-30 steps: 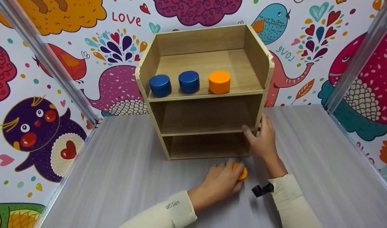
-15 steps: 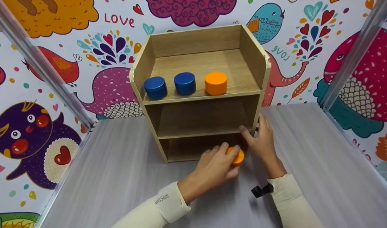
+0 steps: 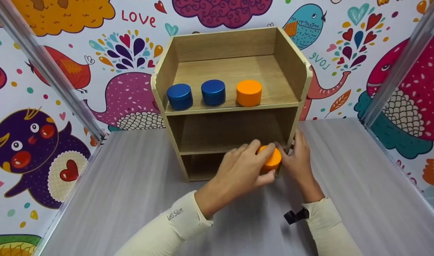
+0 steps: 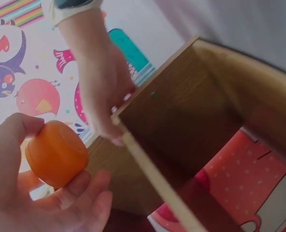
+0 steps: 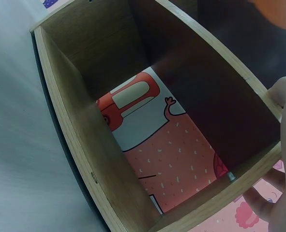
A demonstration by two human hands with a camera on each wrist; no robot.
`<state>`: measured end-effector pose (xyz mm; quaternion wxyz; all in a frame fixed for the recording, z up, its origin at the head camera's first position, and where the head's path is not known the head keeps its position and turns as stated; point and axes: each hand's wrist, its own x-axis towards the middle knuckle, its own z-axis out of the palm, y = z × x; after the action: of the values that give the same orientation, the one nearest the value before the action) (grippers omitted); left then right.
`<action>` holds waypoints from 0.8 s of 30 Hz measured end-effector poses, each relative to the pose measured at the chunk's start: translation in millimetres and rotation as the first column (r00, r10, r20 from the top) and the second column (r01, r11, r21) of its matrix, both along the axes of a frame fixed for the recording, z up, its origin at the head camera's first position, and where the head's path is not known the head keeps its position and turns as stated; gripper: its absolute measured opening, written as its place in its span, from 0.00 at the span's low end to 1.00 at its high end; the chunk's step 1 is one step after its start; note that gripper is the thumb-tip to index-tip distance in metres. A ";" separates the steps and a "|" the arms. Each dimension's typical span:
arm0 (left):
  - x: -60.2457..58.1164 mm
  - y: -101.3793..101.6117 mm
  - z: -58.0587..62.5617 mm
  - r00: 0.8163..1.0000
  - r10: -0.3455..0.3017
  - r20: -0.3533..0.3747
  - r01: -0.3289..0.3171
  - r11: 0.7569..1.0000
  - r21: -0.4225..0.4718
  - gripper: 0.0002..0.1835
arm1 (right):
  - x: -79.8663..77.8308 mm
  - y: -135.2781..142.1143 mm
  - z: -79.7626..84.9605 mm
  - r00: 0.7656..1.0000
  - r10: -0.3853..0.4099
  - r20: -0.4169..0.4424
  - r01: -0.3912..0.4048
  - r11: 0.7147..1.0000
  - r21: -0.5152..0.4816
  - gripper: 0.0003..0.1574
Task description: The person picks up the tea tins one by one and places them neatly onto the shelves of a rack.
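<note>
My left hand (image 3: 234,169) pinches an orange round container (image 3: 272,159) between thumb and fingers, in front of the right part of the small wooden shelf unit (image 3: 234,67). In the left wrist view this container (image 4: 58,154) is tilted in the hand, apart from the wood. My right hand (image 3: 301,161) grips the unit's right side panel, thumb at the front edge by the middle board; its fingers (image 5: 261,203) show behind the panel in the right wrist view. Two blue round containers (image 3: 179,96) (image 3: 213,92) and another orange one (image 3: 249,93) stand in a row on the top shelf.
Two open compartments lie below the top shelf, the middle one (image 3: 231,129) and the bottom one (image 3: 204,167). The unit stands on a grey table (image 3: 139,192) near a patterned back wall (image 3: 131,67). A black clip (image 3: 296,216) sticks out at the right cuff.
My left hand has lifted the orange container from the table up to the height of the middle board. My right hand keeps its place on the side panel.
</note>
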<state>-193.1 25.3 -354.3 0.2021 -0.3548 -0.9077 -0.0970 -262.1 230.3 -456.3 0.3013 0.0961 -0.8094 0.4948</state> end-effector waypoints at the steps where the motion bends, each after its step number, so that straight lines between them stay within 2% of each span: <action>1: -0.1 0.9 3.5 1.000 -0.002 -0.005 0.002 1.000 0.003 0.29 | 0.2 0.5 0.0 1.000 0.002 -0.002 -0.002 1.000 -0.003 0.45; 8: -2.4 3.5 26.0 0.996 -0.023 -0.090 0.025 0.999 0.025 0.27 | 1.3 -0.5 -0.9 1.000 -0.019 0.015 0.019 1.000 0.001 0.46; 14: -8.6 4.3 42.8 0.994 -0.001 -0.113 0.004 1.000 0.030 0.28 | -0.1 -0.8 -0.8 1.000 -0.010 -0.001 0.010 1.000 0.003 0.43; 24: -15.2 9.2 53.7 0.994 0.024 -0.102 -0.022 1.000 0.021 0.28 | -0.6 0.0 -2.2 1.000 -0.003 0.001 0.003 1.000 0.001 0.43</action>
<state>-208.3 34.5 -300.6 0.2531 -0.3467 -0.8991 -0.0855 -262.7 230.3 -458.5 0.3017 0.0950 -0.8100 0.4938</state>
